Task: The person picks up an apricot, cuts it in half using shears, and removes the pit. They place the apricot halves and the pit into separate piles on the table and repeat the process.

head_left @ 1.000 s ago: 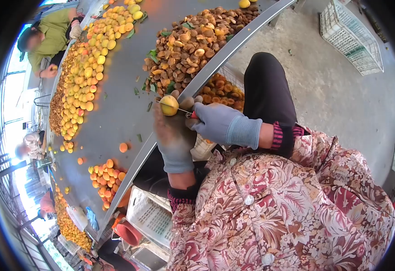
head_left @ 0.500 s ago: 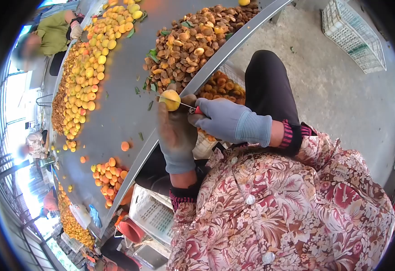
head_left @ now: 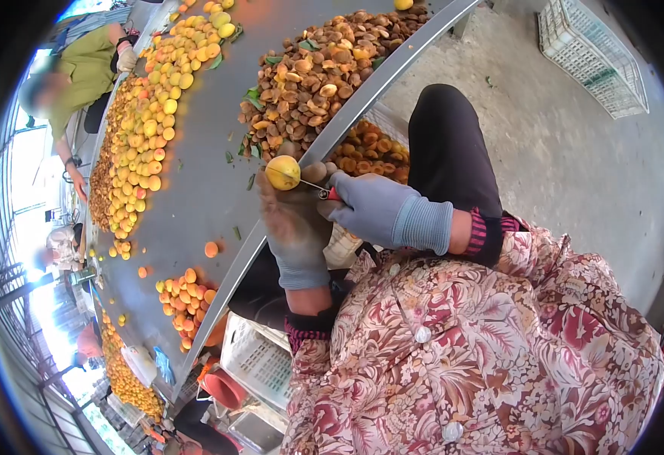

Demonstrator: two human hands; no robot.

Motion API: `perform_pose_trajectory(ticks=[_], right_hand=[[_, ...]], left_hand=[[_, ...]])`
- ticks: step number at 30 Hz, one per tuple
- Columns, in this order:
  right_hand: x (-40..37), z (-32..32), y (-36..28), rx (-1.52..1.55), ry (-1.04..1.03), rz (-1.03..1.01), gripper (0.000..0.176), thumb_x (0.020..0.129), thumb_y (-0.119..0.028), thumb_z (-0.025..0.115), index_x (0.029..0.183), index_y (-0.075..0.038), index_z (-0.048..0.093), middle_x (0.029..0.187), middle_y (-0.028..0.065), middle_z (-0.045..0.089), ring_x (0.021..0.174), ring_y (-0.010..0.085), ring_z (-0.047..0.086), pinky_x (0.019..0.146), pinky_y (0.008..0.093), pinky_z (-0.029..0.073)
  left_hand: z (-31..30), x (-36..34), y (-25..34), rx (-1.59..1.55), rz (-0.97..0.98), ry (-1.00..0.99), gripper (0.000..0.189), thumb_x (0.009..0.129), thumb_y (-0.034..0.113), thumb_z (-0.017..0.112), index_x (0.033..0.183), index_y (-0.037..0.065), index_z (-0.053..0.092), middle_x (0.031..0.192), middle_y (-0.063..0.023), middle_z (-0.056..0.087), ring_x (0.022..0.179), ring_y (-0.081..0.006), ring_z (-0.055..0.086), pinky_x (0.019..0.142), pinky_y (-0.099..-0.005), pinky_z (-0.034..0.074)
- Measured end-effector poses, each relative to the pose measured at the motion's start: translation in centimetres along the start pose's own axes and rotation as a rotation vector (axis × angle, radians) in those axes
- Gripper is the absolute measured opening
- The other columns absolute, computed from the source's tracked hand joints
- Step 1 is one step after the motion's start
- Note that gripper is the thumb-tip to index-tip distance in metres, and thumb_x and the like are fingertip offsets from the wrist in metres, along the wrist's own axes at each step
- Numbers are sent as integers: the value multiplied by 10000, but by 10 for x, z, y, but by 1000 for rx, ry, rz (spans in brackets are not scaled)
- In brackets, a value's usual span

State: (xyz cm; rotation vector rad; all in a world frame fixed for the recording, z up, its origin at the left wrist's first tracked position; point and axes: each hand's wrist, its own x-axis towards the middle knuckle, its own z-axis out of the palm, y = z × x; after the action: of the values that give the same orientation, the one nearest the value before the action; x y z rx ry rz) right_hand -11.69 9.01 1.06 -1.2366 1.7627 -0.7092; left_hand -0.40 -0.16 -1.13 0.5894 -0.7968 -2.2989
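One apricot in left hand, right hand holding knife against it

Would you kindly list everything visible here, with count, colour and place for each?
table: one, grey metal, running diagonally.
apricot: one, yellow, held over the table's edge.
knife: one, red handle, thin blade against the apricot.
pits: one heap, brown, on the table, top centre.
whole fruit: many, yellow-orange, along the table's far side.
halved fruit: many, orange, below the table's edge.
crates: two, white, floor top right and under the table.
co-worker: one, green top, far side.
left hand: one, grey glove, gripping the apricot.
right hand: one, blue-grey glove, gripping the knife.
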Motion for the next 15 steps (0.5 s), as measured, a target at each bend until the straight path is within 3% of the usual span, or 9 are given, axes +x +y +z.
perform_pose_trajectory(ticks=[2,5,10,12,14,15], right_hand=[[2,-4,-2,-10,-21,-5,388,904,-379,470,960,4,440,819,228,591,832,390,594,734,446,460],[3,8,7,-38,-9,-12,390,905,-384,465,953,3,440,810,226,589,821,388,591,727,444,459],[3,7,10,-45,33,-35,390,905,-384,466,950,2,443,800,222,586,808,385,588,719,444,458],[0,-5,1,-61,-46,31,386,877,-361,488,1020,-3,505,940,217,600,929,352,593,811,425,470],[-2,-14,-6,-52,-56,45,383,877,-357,489,1022,-3,506,939,217,599,926,354,593,810,425,470],[-2,-15,-7,-42,-64,62,380,877,-353,490,1024,-2,506,938,218,599,922,356,594,809,424,471]], left_hand=[[-8,2,1,84,49,-1,560,923,504,393,1175,15,498,902,-180,645,955,-328,587,900,-445,437],[-6,0,0,-25,-69,0,565,924,516,374,1155,18,510,946,-168,643,963,-346,583,911,-453,431],[-8,7,-1,-74,-150,250,547,929,514,358,1128,32,525,1022,-129,629,1012,-342,561,928,-472,416],[-4,3,0,-58,-81,247,528,932,496,367,1135,33,519,1007,-143,625,1004,-330,558,903,-468,433],[9,-5,4,422,95,110,534,934,489,366,1129,15,517,994,-170,619,975,-323,566,865,-457,455],[8,-5,1,421,95,111,534,934,489,366,1129,15,517,994,-170,619,975,-323,566,865,-457,455]])
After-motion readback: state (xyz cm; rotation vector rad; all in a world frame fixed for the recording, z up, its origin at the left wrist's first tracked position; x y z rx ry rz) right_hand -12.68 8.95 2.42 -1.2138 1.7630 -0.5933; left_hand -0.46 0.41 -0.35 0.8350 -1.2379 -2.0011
